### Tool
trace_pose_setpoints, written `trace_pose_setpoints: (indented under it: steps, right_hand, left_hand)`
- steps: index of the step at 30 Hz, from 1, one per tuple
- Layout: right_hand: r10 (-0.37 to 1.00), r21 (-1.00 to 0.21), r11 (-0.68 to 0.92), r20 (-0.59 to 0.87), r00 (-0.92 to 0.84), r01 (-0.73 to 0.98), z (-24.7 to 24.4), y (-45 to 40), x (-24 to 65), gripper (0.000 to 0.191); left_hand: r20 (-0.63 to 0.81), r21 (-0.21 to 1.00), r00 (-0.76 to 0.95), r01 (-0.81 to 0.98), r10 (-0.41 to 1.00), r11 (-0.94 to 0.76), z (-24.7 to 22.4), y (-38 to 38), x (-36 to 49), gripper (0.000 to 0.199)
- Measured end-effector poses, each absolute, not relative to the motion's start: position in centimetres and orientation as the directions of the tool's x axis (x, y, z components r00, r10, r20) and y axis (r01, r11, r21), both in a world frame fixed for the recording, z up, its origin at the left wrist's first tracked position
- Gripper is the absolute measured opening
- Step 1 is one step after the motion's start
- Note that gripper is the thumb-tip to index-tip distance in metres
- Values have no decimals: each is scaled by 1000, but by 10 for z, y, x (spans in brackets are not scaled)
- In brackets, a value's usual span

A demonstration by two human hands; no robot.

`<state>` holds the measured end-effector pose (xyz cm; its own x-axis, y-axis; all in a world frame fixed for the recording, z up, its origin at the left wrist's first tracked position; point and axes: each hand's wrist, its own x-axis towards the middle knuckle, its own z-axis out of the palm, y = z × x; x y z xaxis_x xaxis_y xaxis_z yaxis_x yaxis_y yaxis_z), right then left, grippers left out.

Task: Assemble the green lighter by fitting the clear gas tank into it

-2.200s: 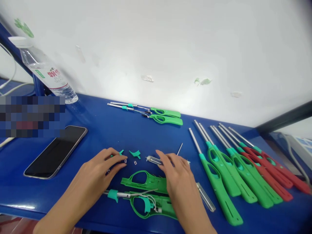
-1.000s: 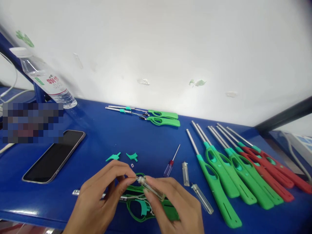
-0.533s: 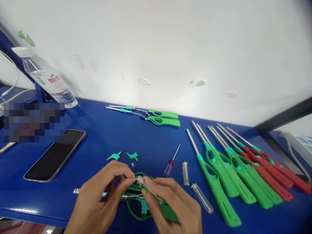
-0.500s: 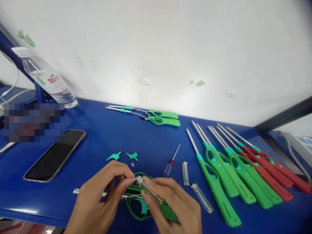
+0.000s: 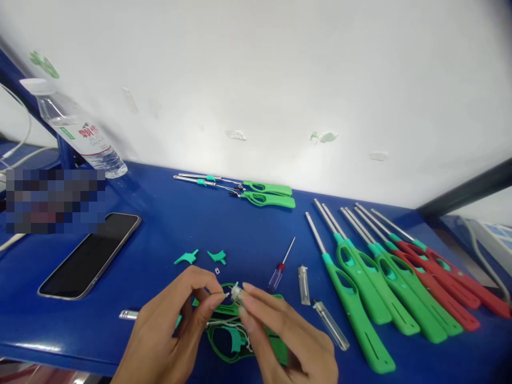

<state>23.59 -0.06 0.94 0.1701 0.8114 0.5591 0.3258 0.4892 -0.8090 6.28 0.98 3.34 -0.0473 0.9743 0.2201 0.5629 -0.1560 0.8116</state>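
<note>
My left hand [image 5: 172,325] pinches the end of a thin white tube between thumb and forefinger. Facing it, my right hand [image 5: 280,330] grips a small clear fuel tank [image 5: 237,293] by its body, the capped end pointing left toward the tube. The two are close, with a small gap between them. Beneath both hands lies an opened green lighter casing [image 5: 226,341] with a teal trigger [image 5: 237,339] and thin wires inside. Its metal barrel [image 5: 128,315] sticks out left from under my left hand.
A screwdriver [image 5: 282,265] and two clear tanks [image 5: 304,285] [image 5: 332,325] lie right of my hands. Beyond are green lighters [image 5: 360,320] and red lighters [image 5: 460,277]. Teal triggers [image 5: 217,256], a phone [image 5: 90,256], a bottle [image 5: 84,130] and two open lighters [image 5: 268,199] lie behind or left.
The tank in my right hand has turned and shifted slightly, and more of it is hidden by my fingers. A small gap now shows between it and my left fingertips.
</note>
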Motion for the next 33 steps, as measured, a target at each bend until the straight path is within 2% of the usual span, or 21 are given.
trace_pose_setpoints:
  steps: [7,15,19,25,31,33]
  right_hand:
    - [776,-750,564,624,87,347,10,3,243,36]
    - [758,-727,597,650,58,339,8,5,244,36]
    - [774,-773,552,615,151,314,11,2,239,34]
    - [804,-815,521,569,175,254,10,-1,231,36]
    - [811,-811,503,562,163,299,4,-7,225,39]
    - [831,-838,479,529,174,259,4,-9,223,41]
  left_hand:
    - [185,809,-40,574,982,-129,30,7,70,26]
    - [241,773,-2,605,971,-190,24,7,62,21]
    - [244,749,15,632,970,-199,25,8,63,22]
    - [279,737,-36,648,960,-191,28,8,69,25]
    - [422,651,-68,716,904,-250,28,9,71,21]
    - [444,640,-63,720,894,-267,29,9,70,21]
